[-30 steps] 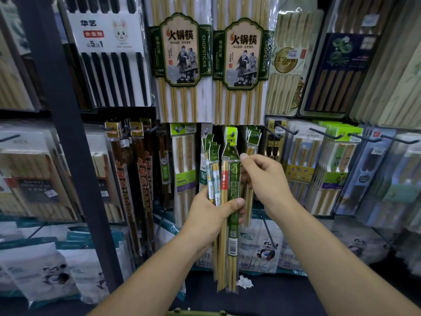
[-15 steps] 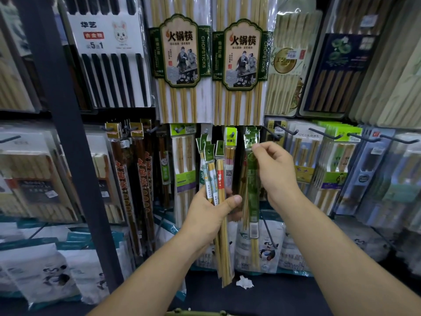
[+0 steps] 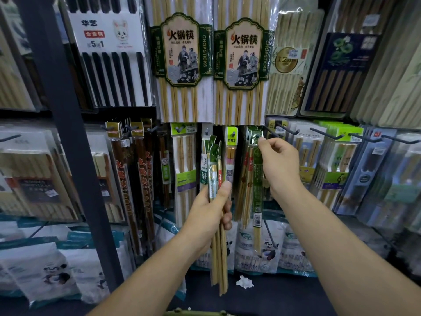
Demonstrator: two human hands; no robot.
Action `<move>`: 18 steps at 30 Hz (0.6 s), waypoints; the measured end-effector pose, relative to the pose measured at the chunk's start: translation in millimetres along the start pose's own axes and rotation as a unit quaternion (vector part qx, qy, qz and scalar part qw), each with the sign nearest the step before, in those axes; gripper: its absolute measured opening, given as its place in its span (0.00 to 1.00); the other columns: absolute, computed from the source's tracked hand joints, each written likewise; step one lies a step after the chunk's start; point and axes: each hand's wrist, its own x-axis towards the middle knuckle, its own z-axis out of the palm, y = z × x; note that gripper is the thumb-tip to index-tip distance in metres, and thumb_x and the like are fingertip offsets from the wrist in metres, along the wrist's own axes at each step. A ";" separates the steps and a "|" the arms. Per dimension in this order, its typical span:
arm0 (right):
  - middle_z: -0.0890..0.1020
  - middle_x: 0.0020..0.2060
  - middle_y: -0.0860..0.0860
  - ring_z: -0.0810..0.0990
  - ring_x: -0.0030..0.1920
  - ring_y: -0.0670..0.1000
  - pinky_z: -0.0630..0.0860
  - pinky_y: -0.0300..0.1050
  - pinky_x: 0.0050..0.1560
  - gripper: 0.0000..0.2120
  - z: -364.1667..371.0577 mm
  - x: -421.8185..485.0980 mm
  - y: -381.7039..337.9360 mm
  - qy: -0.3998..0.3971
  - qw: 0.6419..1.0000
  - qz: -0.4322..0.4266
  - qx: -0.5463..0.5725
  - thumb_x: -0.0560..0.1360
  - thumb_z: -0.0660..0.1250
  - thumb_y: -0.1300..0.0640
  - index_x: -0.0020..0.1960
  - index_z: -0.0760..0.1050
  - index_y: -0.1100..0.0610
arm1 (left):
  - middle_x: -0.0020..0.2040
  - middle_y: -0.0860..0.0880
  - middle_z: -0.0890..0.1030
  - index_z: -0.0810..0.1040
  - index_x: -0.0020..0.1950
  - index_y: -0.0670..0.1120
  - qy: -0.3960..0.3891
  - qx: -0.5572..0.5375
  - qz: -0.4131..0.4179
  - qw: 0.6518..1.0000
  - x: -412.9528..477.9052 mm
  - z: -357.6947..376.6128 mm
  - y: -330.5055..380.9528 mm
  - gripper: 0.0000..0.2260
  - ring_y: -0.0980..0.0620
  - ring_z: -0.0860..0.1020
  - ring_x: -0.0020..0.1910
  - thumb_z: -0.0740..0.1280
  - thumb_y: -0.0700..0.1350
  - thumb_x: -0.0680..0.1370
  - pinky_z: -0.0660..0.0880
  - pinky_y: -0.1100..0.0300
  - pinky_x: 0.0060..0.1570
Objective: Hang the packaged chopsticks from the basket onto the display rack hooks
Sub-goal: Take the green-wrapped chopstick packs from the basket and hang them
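My right hand (image 3: 280, 165) is up at the rack, thumb and forefinger pinched on the header of a single green pack (image 3: 257, 179) of chopsticks, the other fingers curled loosely behind. The pack hangs straight down from that pinch, its barcode and bare bamboo tips showing below my wrist. A dark spot sits at the header's hole, but my thumb crowds it. I cannot tell whether that is a hook's tip, or whether the pack's weight is on a hook at all. Just behind it more green headers (image 3: 251, 133) are stacked, their packs mostly hidden by mine. A black hook (image 3: 325, 134) juts out further right, in plain sight.

My left hand (image 3: 208, 215) is lower and to the left, closed round a bundle of packaged chopsticks (image 3: 214, 160), thumb pressed across the front. The green header cards fan out above my fist and the sticks run out below it. How many packs there are I cannot count, since they overlap and my fingers cover the middle.

At the very bottom edge a sliver of olive-green rim (image 3: 193, 313) pokes in, the rest cut off; whatever it holds is out of sight. A crumpled white scrap (image 3: 245, 281) lies on the dark shelf (image 3: 284, 293) below.
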 end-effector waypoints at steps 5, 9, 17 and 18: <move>0.66 0.20 0.41 0.64 0.24 0.42 0.68 0.41 0.35 0.19 3.2 5.5 6.4 0.003 0.999 0.010 -0.033 0.81 0.67 0.50 0.35 0.73 0.59 | 0.35 0.51 0.75 0.72 0.57 0.46 0.007 -0.040 -0.025 0.999 -2.0 1.2 2.9 0.19 0.53 0.70 0.27 0.69 0.59 0.77 0.72 0.58 0.28; 0.67 0.19 0.41 0.65 0.22 0.42 0.66 0.42 0.34 0.19 8.2 10.9 10.3 0.011 0.999 0.000 -0.042 0.81 0.67 0.49 0.33 0.73 0.54 | 0.37 0.48 0.76 0.72 0.59 0.48 0.015 -0.085 -0.048 0.995 -1.7 1.6 4.4 0.06 0.52 0.72 0.29 0.65 0.48 0.84 0.71 0.58 0.28; 0.73 0.25 0.41 0.71 0.29 0.41 0.69 0.41 0.35 0.17 12.6 13.0 14.1 0.037 0.998 0.004 -0.057 0.80 0.67 0.47 0.35 0.74 0.53 | 0.37 0.51 0.79 0.75 0.56 0.46 0.030 -0.015 0.004 0.999 0.1 1.5 -0.9 0.04 0.54 0.78 0.33 0.66 0.46 0.84 0.81 0.54 0.35; 0.74 0.29 0.42 0.73 0.32 0.42 0.69 0.41 0.36 0.16 11.4 11.4 14.5 0.040 0.998 0.005 -0.056 0.80 0.67 0.46 0.37 0.74 0.53 | 0.39 0.49 0.79 0.76 0.56 0.46 0.031 -0.024 0.005 0.999 0.3 1.4 -1.0 0.04 0.53 0.79 0.34 0.66 0.45 0.84 0.81 0.53 0.36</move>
